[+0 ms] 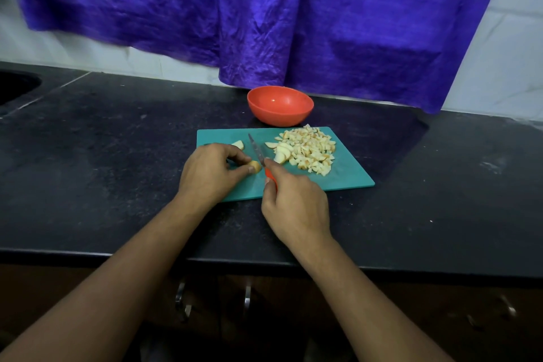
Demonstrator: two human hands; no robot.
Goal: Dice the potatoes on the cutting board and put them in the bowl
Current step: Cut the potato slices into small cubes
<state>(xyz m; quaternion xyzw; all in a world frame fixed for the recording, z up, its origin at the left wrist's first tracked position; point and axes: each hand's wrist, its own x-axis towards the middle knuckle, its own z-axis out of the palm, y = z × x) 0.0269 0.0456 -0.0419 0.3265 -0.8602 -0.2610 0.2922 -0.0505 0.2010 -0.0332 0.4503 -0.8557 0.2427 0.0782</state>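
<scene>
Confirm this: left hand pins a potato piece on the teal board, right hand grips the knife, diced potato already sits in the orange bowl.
Wrong on the dice. The head view shows the orange bowl empty; the diced potato lies heaped on the teal board. The rest holds.

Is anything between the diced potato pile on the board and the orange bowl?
Nothing visible does. The diced pile lies far right on the cutting board; the bowl stands just past the board's far edge. The left hand, pinching a potato piece, and the right hand, gripping the knife, work at the near left, off that path.
</scene>
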